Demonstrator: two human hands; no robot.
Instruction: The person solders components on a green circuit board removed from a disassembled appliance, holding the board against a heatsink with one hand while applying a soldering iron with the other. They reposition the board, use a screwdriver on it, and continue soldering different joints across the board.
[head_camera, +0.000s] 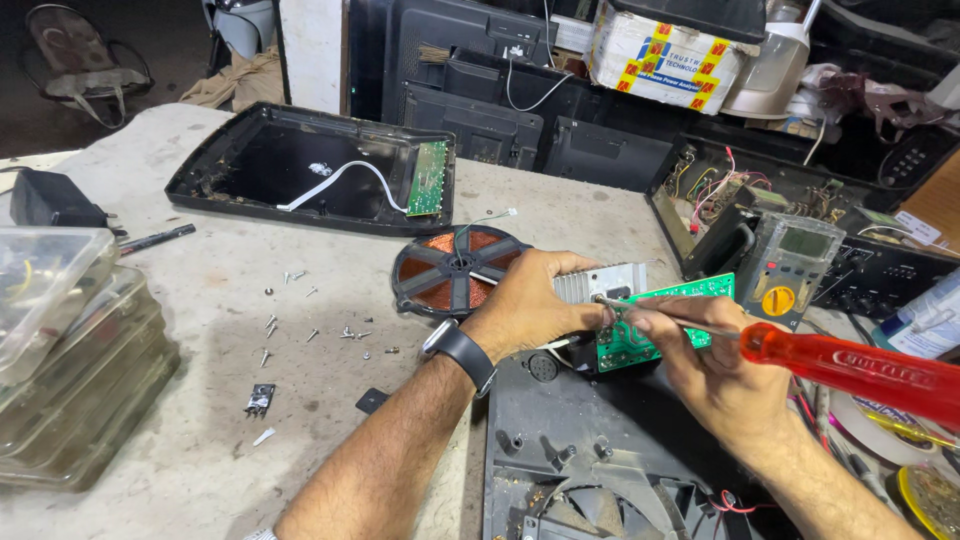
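My left hand (535, 305), with a dark watch on the wrist, grips a green circuit board (665, 318) with a ribbed metal heat sink (600, 281) on it, held above a black appliance base (560, 420). My right hand (700, 375) holds a screwdriver with a red handle (850, 365); its thin metal shaft reaches left and its tip meets the board beside the heat sink. A round copper coil on a black spoked frame (455, 268) lies just left of my left hand.
A black top cover with a small green board and white ribbon cable (310, 170) lies at the back. Loose screws (300, 325) dot the table. Clear plastic boxes (70, 350) are stacked at left. A multimeter (790, 270) and open electronics sit at right. A fan (610, 495) shows in the base.
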